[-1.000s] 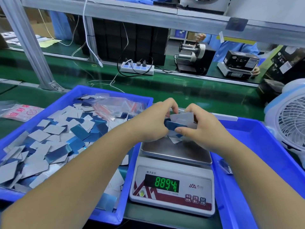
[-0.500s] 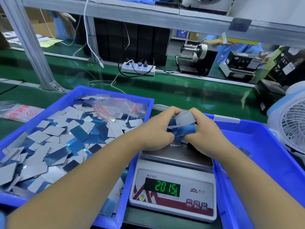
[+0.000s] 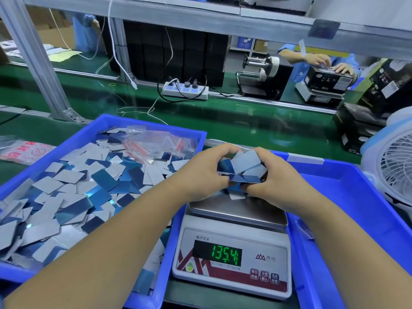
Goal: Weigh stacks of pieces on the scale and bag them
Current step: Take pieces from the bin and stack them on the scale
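Scale (image 3: 231, 262) display reads 135.4. Left hand (image 3: 200, 175) and right hand (image 3: 276, 181) hold a stack of pieces (image 3: 243, 169) between them over the pan, fingers (image 3: 225, 152) curled round it, lowest pieces touching the pan.

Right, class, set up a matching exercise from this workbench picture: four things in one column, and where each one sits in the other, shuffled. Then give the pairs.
Things:
1. scale
2. clear bags
3. fan
4. power strip

Places:
A. at the right edge of the view
B. between the two blue bins
C. on the far side of the green belt
D. on the loose pieces in the left bin

Pairs: 1-B, 2-D, 3-A, 4-C
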Demonstrator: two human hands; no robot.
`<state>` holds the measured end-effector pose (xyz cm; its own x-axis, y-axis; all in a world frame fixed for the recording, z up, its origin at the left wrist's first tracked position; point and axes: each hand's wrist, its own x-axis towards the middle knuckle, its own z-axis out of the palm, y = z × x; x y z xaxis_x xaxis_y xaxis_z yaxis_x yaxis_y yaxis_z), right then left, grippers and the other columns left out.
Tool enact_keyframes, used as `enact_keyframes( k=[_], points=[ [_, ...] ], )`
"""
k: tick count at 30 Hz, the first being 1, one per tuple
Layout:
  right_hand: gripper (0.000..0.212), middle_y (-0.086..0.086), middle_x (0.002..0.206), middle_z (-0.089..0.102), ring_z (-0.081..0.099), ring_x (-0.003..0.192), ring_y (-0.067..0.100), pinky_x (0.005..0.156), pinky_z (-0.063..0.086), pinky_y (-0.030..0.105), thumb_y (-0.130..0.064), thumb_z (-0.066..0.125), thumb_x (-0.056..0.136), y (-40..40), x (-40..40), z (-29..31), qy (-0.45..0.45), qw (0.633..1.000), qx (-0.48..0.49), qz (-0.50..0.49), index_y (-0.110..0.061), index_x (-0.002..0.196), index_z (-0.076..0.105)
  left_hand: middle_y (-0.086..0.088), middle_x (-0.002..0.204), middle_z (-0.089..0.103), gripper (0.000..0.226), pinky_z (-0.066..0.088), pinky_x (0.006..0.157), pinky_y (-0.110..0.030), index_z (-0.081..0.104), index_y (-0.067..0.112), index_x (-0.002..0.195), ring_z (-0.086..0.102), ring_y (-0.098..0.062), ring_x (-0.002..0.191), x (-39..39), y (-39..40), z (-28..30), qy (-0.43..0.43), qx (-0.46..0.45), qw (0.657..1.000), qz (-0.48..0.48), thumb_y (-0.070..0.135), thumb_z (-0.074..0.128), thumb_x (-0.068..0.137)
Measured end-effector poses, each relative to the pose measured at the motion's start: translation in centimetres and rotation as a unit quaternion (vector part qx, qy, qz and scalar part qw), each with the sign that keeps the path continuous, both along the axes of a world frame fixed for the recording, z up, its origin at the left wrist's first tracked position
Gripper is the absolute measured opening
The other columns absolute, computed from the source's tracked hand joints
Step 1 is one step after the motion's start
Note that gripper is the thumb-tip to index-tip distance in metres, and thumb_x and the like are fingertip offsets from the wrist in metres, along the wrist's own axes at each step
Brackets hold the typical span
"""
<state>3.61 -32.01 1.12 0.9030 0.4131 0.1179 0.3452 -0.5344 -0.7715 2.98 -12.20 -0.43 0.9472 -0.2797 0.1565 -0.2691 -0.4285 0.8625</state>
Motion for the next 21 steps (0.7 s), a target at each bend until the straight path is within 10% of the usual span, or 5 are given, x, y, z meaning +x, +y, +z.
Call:
enact_keyframes(
  k=[6,11,21],
  points=[
    [0.049,-0.021,0.099,0.067,0.064,0.086,0.001,0.067,0.049,0.012,-0.046,0.081,0.068,-0.2,-0.3,0.4,0.045,0.996,0.042,0.058,-0.052,0.110,0.055,0.020,0.112,0.064,0.056,0.052,0.095,-0.038,0.051,0.042,0.126,0.063,-0.006,0.106,-0.3,-0.2,-0.1,-0.019,0.011,1.000,0.009,0.003,0.064,0.087],
    [0.040,-0.031,0.093,0.063,0.062,0.082,-0.005,0.062,0.043,0.007,-0.031,0.079,0.079,0.1,0.1,-0.4,-0.031,0.999,-0.020,-0.003,-0.050,0.103,0.054,0.016,0.132,0.055,0.075,0.047,0.103,-0.038,0.041,0.038,0.141,0.052,-0.007,0.123,-0.8,-0.2,0.4,0.002,0.046,0.998,-0.046,-0.005,0.048,0.080],
    [0.038,-0.020,0.086,0.065,0.061,0.074,0.003,0.058,0.044,0.015,-0.048,0.077,0.065,0.6,0.0,-0.3,-0.111,0.993,-0.002,-0.025,-0.046,0.094,0.053,0.022,0.139,0.046,0.079,0.035,0.103,-0.008,0.037,0.042,0.146,0.039,0.008,0.132,-0.8,-0.1,0.3,-0.048,0.034,0.998,-0.026,-0.001,0.060,0.084]
  ],
)
